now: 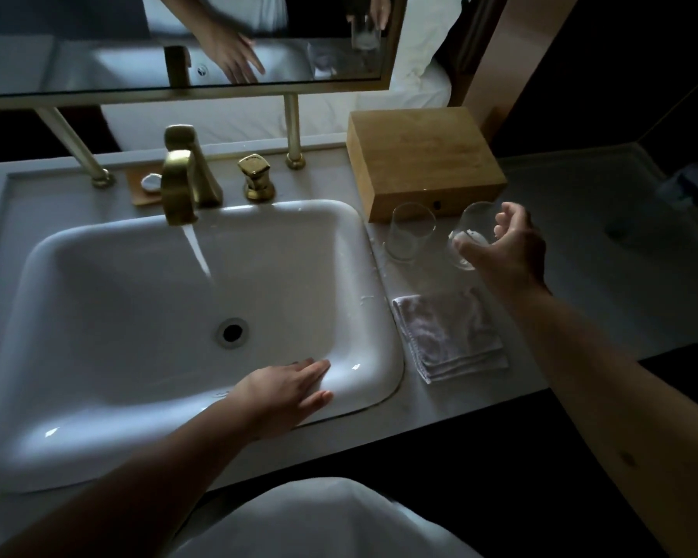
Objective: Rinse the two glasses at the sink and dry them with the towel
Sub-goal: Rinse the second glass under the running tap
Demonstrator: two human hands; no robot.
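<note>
Right hand (504, 243) loosely curled at far glass (470, 235), grip unclear, could knock near glass (412, 233); left hand (287, 390) flat on sink (363, 380) rim.

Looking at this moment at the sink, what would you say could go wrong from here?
1. The right hand curls around the right glass with the left glass close beside it; lifting might knock that one over.
2. Water drops lie on the counter by the glasses, so a wet glass may slip.
3. The tap is running; rinsing could splash the towel.
</note>
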